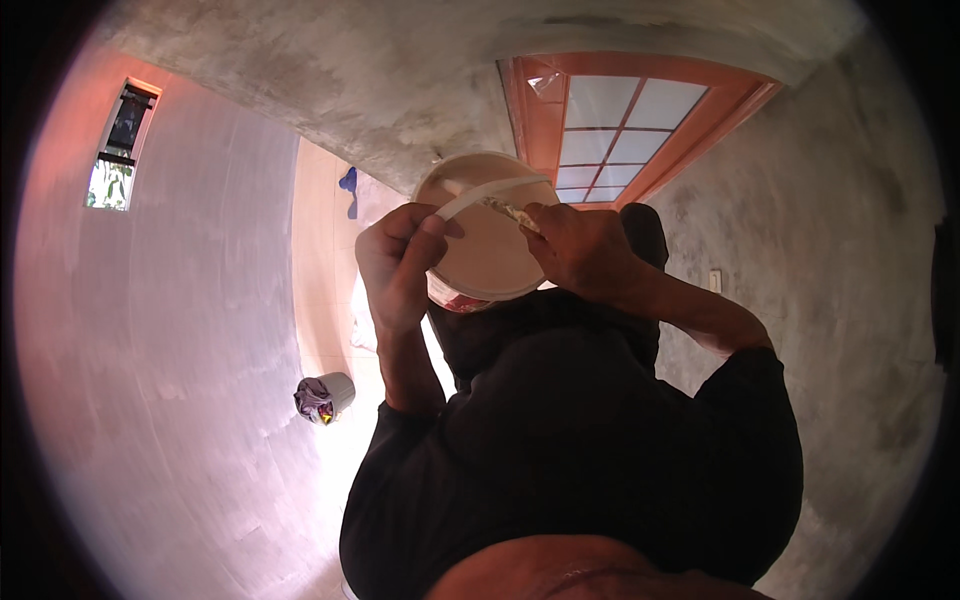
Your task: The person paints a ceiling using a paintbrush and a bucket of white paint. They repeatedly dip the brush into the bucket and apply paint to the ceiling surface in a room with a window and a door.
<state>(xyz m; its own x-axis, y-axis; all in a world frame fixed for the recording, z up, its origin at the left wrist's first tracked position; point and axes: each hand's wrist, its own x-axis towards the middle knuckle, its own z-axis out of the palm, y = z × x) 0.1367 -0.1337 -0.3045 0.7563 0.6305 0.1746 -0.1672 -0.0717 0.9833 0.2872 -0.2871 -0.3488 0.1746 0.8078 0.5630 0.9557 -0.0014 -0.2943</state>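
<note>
In front of my lap is a white bucket [487, 262], its open mouth facing up and some red print on its near outer side. My left hand [402, 262] is closed at the bucket's left rim, its thumb and fingers pinching a flat white band [488, 192] that arches over the mouth. At the right rim my right hand [585, 248] is closed on a thin, mottled silvery-white piece [508, 208], which slants up and left under the band. What that piece is I cannot make out. The bucket's bottom edge is hidden.
A grey bin [335, 392] with a dark liner stands on the floor to the left. Plastered walls [180, 350] rise on both sides. An orange-framed door or window [620, 135] with pale panes is ahead; a blue item [349, 190] lies beyond the bucket.
</note>
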